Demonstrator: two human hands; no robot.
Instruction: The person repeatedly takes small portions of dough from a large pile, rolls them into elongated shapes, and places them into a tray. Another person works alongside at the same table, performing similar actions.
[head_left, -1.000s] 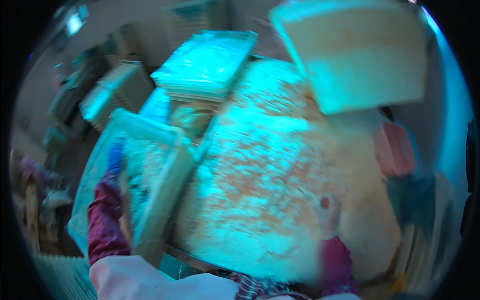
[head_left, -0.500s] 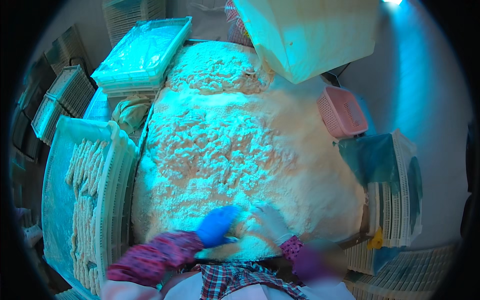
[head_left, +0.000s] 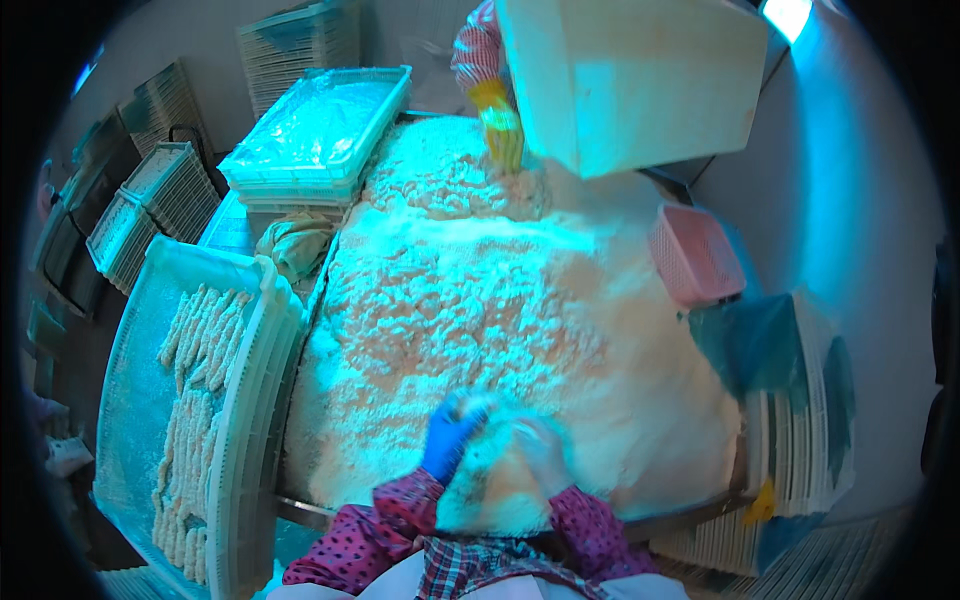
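My left hand (head_left: 452, 436), in a blue glove, is over the near part of a wide bed of pale crumbs (head_left: 640, 390). Its fingers are curled in, with something pale and crumb-covered at their tips that I cannot make out. To its right my right hand (head_left: 541, 456), in a whitish glove, is low over the same crumbs, its fingers smeared by motion. Lumpy coated pieces (head_left: 440, 320) lie spread through the middle of the bed. Long coated strips (head_left: 190, 450) lie in rows in the top tray (head_left: 125, 400) of a stack at left.
A co-worker's yellow-gloved hand (head_left: 502, 138) reaches into the crumbs at the far side, beside a large pale panel (head_left: 650, 90). Film-covered trays (head_left: 325, 115) and a crumpled cloth (head_left: 297, 245) are far left. A pink basket (head_left: 697, 255) and stacked trays (head_left: 785, 440) stand at right.
My left hand has swung from pointing right to pointing away from me, its fingers now curled. My right hand stays close by. A co-worker's yellow-gloved hand has come into view.
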